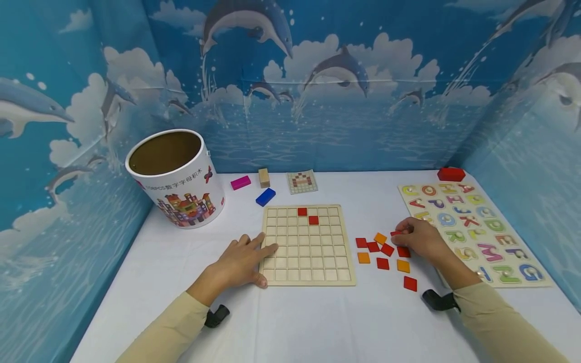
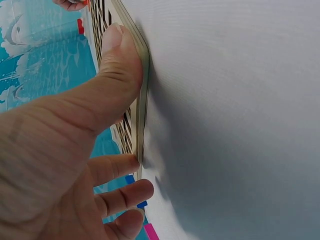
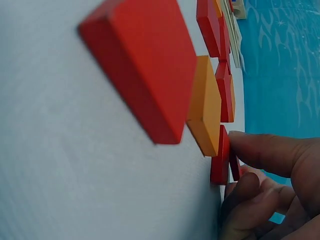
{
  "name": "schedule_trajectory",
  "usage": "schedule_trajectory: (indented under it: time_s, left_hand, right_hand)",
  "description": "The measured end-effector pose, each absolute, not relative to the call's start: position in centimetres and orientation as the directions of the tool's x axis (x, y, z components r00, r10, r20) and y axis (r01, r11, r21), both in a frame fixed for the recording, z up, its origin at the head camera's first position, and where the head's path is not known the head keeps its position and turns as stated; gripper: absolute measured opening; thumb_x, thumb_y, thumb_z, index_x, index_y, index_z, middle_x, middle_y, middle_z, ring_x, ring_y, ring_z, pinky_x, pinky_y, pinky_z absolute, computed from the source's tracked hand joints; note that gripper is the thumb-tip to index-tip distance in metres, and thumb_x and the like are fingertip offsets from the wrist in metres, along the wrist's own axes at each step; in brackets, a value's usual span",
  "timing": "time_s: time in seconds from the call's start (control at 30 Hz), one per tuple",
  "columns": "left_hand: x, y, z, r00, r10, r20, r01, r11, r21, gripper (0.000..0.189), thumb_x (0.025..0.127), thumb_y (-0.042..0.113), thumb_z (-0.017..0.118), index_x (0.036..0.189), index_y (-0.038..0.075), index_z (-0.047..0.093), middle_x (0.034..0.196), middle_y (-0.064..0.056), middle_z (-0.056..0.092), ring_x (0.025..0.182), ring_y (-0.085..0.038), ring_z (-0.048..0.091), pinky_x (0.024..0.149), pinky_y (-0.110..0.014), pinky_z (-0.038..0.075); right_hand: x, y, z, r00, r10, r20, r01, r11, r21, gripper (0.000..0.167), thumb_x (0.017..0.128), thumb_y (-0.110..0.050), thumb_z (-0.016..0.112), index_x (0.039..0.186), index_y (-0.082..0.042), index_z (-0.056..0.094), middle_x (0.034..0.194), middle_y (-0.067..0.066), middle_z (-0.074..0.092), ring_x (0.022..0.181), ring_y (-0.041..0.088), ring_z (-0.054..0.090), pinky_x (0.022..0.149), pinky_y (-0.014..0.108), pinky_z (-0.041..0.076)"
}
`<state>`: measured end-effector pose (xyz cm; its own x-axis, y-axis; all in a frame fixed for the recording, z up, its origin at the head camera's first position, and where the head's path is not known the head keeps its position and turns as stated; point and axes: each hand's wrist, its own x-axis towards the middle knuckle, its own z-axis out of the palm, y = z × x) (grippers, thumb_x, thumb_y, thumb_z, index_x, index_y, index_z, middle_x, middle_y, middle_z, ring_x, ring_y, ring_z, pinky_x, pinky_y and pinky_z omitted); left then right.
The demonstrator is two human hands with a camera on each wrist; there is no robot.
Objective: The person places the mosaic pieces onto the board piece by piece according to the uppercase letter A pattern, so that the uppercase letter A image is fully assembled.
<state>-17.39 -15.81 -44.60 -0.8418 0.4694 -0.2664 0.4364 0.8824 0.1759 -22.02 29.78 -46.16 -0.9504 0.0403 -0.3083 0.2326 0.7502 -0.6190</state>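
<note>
A wooden grid board [image 1: 299, 247] lies on the white table, with two red square tiles in its upper rows, one a red tile [image 1: 313, 220]. My left hand [image 1: 238, 262] rests at the board's left edge, fingers spread; in the left wrist view its thumb [image 2: 122, 55] lies on the board's rim. Right of the board are scattered red and orange tiles, such as an orange tile [image 1: 363, 258] and a red tile [image 1: 383, 263]. At the far side of this group my right hand [image 1: 422, 239] pinches a red tile [image 3: 234, 162] between thumb and fingers, close beside another red tile [image 3: 220, 160].
Behind the board lie a small pattern card [image 1: 302, 182], a blue block [image 1: 265, 197], a magenta block [image 1: 240, 182] and a plain wooden block [image 1: 264, 178]. A white bucket [image 1: 181, 196] stands back left. Under my right forearm is an alphabet board [image 1: 481, 237], with a red block [image 1: 451, 174] behind it.
</note>
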Motion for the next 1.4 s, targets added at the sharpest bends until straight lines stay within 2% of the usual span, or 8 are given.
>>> schedule_trajectory:
  time_s: [0.33, 0.5, 0.67, 0.87, 1.03, 1.23, 1.4]
  left_hand:
    - [-17.4, -15.8, -44.6, -0.838, 0.474, -0.270, 0.440, 0.880, 0.179, 0.093, 0.073, 0.050, 0.084, 0.155, 0.029, 0.045, 0.165, -0.016, 0.032, 0.122, -0.031, 0.042, 0.097, -0.048, 0.038]
    - [-17.4, -15.9, -44.7, -0.838, 0.477, -0.267, 0.444, 0.878, 0.178, 0.093, 0.073, 0.050, 0.084, 0.155, 0.029, 0.045, 0.164, -0.016, 0.032, 0.124, -0.032, 0.042, 0.097, -0.048, 0.039]
    - [-17.4, -15.9, -44.7, -0.840, 0.476, -0.261, 0.445, 0.879, 0.173, 0.093, 0.074, 0.050, 0.084, 0.155, 0.029, 0.045, 0.164, -0.015, 0.032, 0.124, -0.032, 0.042, 0.097, -0.048, 0.039]
    - [-17.4, -15.9, -44.7, -0.839, 0.473, -0.270, 0.440, 0.880, 0.177, 0.093, 0.074, 0.050, 0.084, 0.156, 0.030, 0.044, 0.165, -0.015, 0.031, 0.123, -0.031, 0.043, 0.098, -0.048, 0.039]
    - [-17.5, -15.9, -44.7, -0.839, 0.473, -0.269, 0.439, 0.880, 0.179, 0.093, 0.074, 0.050, 0.084, 0.156, 0.030, 0.044, 0.165, -0.015, 0.031, 0.125, -0.032, 0.042, 0.098, -0.049, 0.038]
    - [-17.5, -15.9, -44.6, -0.840, 0.469, -0.274, 0.433, 0.883, 0.183, 0.093, 0.074, 0.050, 0.083, 0.156, 0.030, 0.044, 0.165, -0.015, 0.031, 0.127, -0.032, 0.042, 0.100, -0.049, 0.038]
    - [-17.5, -15.9, -44.6, -0.837, 0.470, -0.279, 0.430, 0.881, 0.194, 0.093, 0.074, 0.051, 0.083, 0.156, 0.030, 0.044, 0.165, -0.015, 0.031, 0.126, -0.032, 0.042, 0.100, -0.050, 0.038]
  right_hand:
    - [-22.2, 29.7, -46.2, -0.951, 0.035, -0.306, 0.229, 0.746, -0.626, 0.049, 0.092, -0.031, 0.077, 0.126, -0.006, 0.052, 0.099, 0.016, 0.058, 0.085, 0.026, 0.056, 0.067, 0.032, 0.050]
    - [-22.7, 30.1, -46.1, -0.956, 0.011, -0.294, 0.219, 0.693, -0.687, 0.055, 0.094, -0.042, 0.073, 0.132, -0.008, 0.050, 0.095, 0.013, 0.057, 0.083, 0.027, 0.056, 0.066, 0.032, 0.048]
    - [-23.4, 29.6, -45.7, -0.958, -0.012, -0.286, 0.231, 0.556, -0.798, 0.063, 0.094, -0.049, 0.070, 0.139, -0.010, 0.048, 0.085, 0.011, 0.056, 0.074, 0.025, 0.054, 0.063, 0.032, 0.045]
    - [-24.4, 27.2, -45.3, -0.960, -0.066, -0.273, 0.235, 0.348, -0.908, 0.058, 0.096, -0.039, 0.072, 0.139, -0.009, 0.046, 0.083, 0.007, 0.059, 0.067, 0.017, 0.052, 0.061, 0.027, 0.046]
    - [-25.4, 24.0, -45.2, -0.952, -0.132, -0.275, 0.232, 0.272, -0.934, 0.049, 0.097, -0.027, 0.071, 0.137, -0.010, 0.048, 0.080, 0.009, 0.058, 0.062, 0.017, 0.048, 0.057, 0.027, 0.044]
    - [-26.1, 20.0, -45.9, -0.929, -0.217, -0.298, 0.215, 0.339, -0.916, 0.044, 0.095, -0.021, 0.074, 0.131, -0.008, 0.053, 0.086, 0.010, 0.061, 0.061, 0.020, 0.047, 0.053, 0.029, 0.039]
    - [-26.2, 17.7, -46.5, -0.916, -0.297, -0.271, 0.088, 0.509, -0.856, 0.035, 0.094, -0.020, 0.074, 0.124, -0.008, 0.060, 0.087, 0.010, 0.059, 0.065, 0.022, 0.050, 0.057, 0.031, 0.040]
